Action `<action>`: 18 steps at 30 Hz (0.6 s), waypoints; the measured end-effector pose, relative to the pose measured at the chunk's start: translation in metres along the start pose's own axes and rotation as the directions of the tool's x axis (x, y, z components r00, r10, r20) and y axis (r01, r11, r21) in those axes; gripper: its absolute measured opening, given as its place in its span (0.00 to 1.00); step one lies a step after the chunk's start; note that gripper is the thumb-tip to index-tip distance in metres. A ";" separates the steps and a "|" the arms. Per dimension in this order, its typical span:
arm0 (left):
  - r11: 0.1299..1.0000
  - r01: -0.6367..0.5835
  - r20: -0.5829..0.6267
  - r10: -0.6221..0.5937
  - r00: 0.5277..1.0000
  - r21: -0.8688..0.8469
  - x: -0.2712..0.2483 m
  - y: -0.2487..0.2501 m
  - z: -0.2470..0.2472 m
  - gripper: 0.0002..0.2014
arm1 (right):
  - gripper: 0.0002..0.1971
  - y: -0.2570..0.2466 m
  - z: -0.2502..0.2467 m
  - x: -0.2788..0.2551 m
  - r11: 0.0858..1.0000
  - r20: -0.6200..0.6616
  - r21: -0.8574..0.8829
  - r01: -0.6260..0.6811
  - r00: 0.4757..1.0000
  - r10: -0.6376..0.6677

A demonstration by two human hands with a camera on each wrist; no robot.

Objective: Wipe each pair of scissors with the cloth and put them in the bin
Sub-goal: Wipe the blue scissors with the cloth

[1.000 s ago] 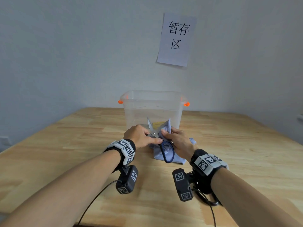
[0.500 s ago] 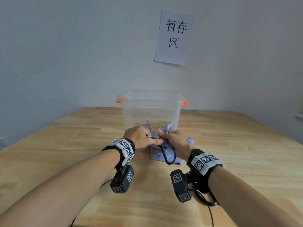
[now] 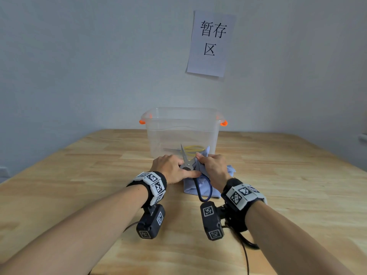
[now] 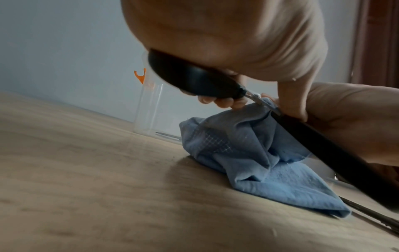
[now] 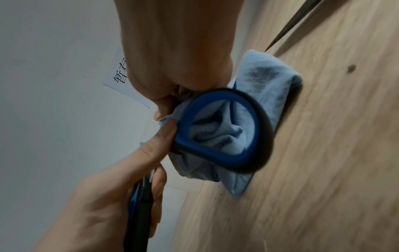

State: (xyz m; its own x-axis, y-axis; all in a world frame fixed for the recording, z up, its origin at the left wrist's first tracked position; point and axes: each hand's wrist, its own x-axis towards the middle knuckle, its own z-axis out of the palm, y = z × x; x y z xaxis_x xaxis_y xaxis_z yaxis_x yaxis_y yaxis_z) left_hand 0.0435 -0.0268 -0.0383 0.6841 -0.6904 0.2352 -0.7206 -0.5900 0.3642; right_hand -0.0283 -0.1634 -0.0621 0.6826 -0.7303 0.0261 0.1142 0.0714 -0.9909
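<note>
Blue-handled steel scissors [image 3: 187, 165] sit between both hands, just in front of the clear plastic bin with orange latches [image 3: 182, 132], blades parted and pointing up. Left hand [image 3: 170, 168] grips the handle side, thumb laid across near the pivot; right hand [image 3: 213, 167] pinches the crumpled light-blue cloth [image 3: 200, 188] around one blade. Cloth trails down onto the wooden table [image 3: 79, 175]; yellow-handled scissors [image 3: 193, 149] lie inside the bin.
</note>
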 end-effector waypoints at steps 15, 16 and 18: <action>0.999 0.049 0.027 -0.048 0.998 -0.019 0.002 -0.018 0.004 0.35 | 0.11 0.007 0.008 -0.009 0.993 0.115 -0.085 -0.078 0.990 0.088; 0.999 0.048 0.024 -0.048 0.999 -0.010 0.002 -0.017 0.003 0.36 | 0.10 0.007 0.008 -0.011 0.992 0.131 -0.097 -0.083 0.987 0.095; 0.999 0.045 0.027 -0.045 0.999 -0.003 0.001 -0.014 0.002 0.36 | 0.10 0.006 0.006 -0.012 0.993 0.130 -0.086 -0.075 0.988 0.086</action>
State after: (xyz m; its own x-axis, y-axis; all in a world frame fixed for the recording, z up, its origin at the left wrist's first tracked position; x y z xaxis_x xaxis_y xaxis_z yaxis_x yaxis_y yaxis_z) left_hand 0.0542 -0.0198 -0.0456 0.7122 -0.6746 0.1939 -0.6890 -0.6190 0.3770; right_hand -0.0315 -0.1500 -0.0676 0.7780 -0.6268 -0.0425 -0.0001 0.0675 -0.9977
